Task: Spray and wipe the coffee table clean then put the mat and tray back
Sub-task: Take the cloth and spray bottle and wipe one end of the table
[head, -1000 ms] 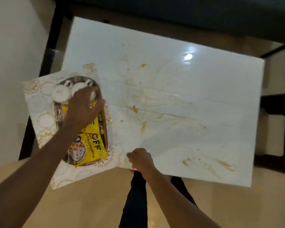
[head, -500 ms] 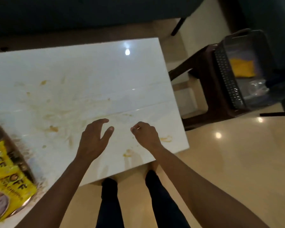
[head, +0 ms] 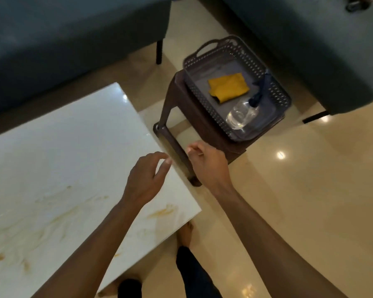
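Both hands are hanging empty, left hand (head: pixel 145 179) loosely spread, right hand (head: pixel 209 166) half curled, probably heading for the spray bottle (head: pixel 242 114) and yellow cloth (head: pixel 227 87) parked in the basket (head: pixel 274 87) beside the stained coffee table (head: pixel 58 168).

One coffee table (head: pixel 63 168), one stool (head: pixel 202 130), one basket (head: pixel 274 91), one yellow cloth (head: pixel 227 87), one spray bottle (head: pixel 241 116), two hands.

We hold both hands empty in the air. Our left hand (head: pixel 145 179) hangs over the corner of the stained white coffee table (head: pixel 58 168), fingers loosely spread. Our right hand (head: pixel 209 166) is just beside it, past the table edge, fingers lightly curled, above the leg of a brown stool (head: pixel 205 127). Beyond the right hand, on the stool, sits a perforated basket (head: pixel 274 87) holding a folded yellow cloth (head: pixel 227 87) and a clear spray bottle (head: pixel 241 115).
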